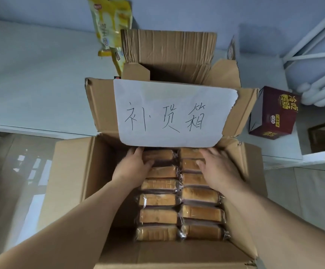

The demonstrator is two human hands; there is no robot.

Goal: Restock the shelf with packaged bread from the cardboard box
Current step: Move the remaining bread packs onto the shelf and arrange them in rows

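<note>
My left hand (133, 165) curls its fingers over a far-row loaf; my right hand (217, 165) lies flatter on the next column, and whether it grips yet I cannot tell. The packaged bread (158, 199) stands in two tight columns in the cardboard box (70, 181). I should pinch the wrapper ends rather than squeeze the crumb, and lift straight up, clear of the paper-labelled flap (174, 113) at twelve o'clock. The shelf surface (41, 74) lies beyond, toward eleven.

The left hand (133, 167) and right hand (216, 167) cover the far bread packs (158, 156); fingertips hide under the paper sign (173, 113).
</note>
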